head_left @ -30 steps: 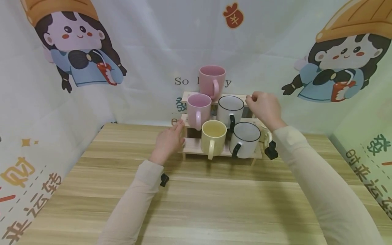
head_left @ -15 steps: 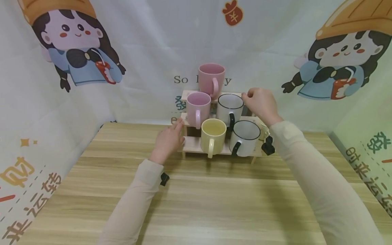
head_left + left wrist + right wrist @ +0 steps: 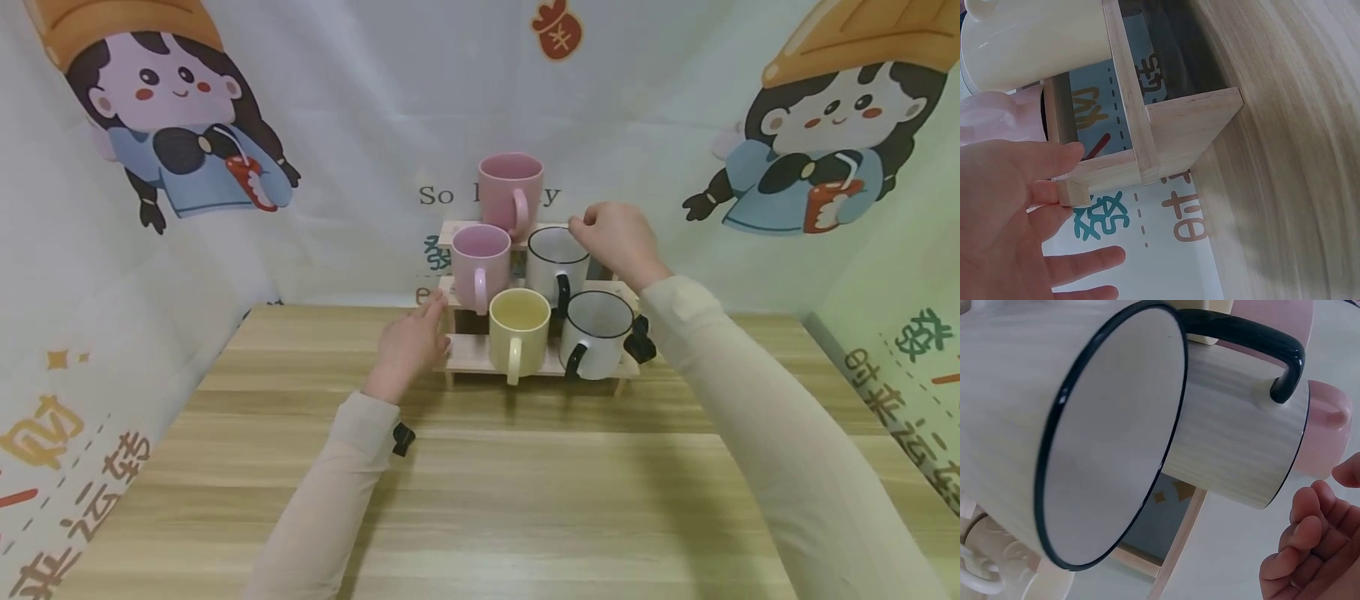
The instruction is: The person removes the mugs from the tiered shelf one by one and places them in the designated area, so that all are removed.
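Note:
On a three-tier wooden rack (image 3: 468, 354) stand several mugs: a dark pink mug (image 3: 497, 196) on top, a light pink mug (image 3: 467, 275) and a black-rimmed white mug (image 3: 542, 268) in the middle. A yellow mug (image 3: 506, 346) and another black-rimmed white mug (image 3: 609, 354) share the bottom tier. My left hand (image 3: 408, 350) pinches the left end of the middle tier between thumb (image 3: 1063, 156) and index finger. My right hand (image 3: 618, 237), fingers loosely curled around nothing, hovers by the rim of the middle-tier white mug. Its thumb (image 3: 1349, 472) stands apart from the fingers.
A cream mug (image 3: 1000, 550) appears at the lower left of the right wrist view. The rack stands at the back of a wooden table (image 3: 480, 500), against a printed white cloth (image 3: 360, 167).
My right hand has moved left along the top tier, from its right end to the rim of the middle-tier white mug. The left hand keeps its place on the rack.

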Demonstrator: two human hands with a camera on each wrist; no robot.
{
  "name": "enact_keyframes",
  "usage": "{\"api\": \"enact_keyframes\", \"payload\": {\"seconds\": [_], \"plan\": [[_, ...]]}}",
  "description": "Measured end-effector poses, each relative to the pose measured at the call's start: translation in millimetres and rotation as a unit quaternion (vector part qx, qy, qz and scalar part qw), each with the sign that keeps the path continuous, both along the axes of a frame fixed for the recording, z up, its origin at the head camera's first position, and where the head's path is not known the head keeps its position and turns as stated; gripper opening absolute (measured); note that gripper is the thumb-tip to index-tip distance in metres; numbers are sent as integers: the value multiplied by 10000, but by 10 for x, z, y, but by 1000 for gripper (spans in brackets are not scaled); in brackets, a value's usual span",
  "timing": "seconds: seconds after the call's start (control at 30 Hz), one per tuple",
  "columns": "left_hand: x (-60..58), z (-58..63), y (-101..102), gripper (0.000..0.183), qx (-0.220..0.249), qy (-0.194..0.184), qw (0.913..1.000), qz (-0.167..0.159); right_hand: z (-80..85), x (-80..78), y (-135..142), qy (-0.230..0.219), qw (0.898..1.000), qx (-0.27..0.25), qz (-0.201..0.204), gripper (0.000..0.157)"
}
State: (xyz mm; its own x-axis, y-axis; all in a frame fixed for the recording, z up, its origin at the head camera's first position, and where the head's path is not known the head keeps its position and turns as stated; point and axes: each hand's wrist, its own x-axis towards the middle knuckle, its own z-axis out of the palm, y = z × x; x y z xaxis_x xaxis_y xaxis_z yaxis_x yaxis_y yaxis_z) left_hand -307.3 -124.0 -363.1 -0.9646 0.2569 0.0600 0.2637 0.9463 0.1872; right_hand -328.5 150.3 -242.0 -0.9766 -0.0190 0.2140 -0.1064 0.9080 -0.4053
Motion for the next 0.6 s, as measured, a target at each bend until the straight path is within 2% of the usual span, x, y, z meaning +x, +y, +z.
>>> {"api": "enact_keyframes", "payload": {"seconds": [0.3, 0.6], "plan": [[0, -59, -6, 71, 66, -10, 10000, -14, 12, -60, -65, -182, 9998, -32, 11, 39], [-6, -29, 7, 69, 66, 16, 10000, -11, 109, -137, -128, -71, 9999, 9, 137, 37]]}}
